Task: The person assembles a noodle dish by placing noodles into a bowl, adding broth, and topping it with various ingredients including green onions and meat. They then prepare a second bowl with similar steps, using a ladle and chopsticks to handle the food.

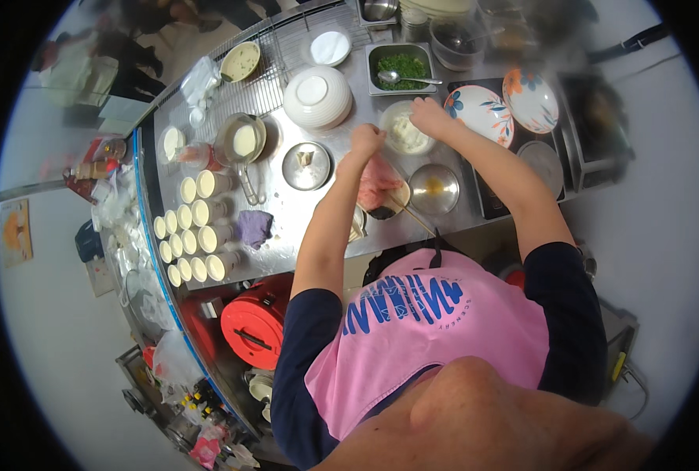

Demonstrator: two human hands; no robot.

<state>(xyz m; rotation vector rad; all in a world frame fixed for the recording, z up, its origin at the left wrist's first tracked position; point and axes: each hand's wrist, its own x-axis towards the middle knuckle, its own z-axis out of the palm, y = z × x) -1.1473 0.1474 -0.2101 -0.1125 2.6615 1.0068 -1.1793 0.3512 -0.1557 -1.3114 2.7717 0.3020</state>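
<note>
A round bowl point(393, 138) of white, lumpy food point(409, 134) stands before me on the steel counter. My left hand point(368, 140) is at the bowl's left side, its fingers curled. Over the bowl's upper right rim is my right hand point(433, 118), fingers bent downward. Whether either hand holds something is too small to see. Below my left hand, pink raw meat or a bag of it point(379, 179) lies on a plate, with a wooden stick point(411, 215) pointing towards me. Beside it sits a shallow metal bowl point(435, 189) with a little yellow liquid.
Several pale cups point(207, 238) stand in rows at the left, near a purple cloth point(255, 228). A steel pan point(402, 69) of chopped greens holds a spoon point(411, 78). Floral plates point(479, 115) lie at the right. White bowls point(318, 97) are upside down behind a metal dish point(306, 166).
</note>
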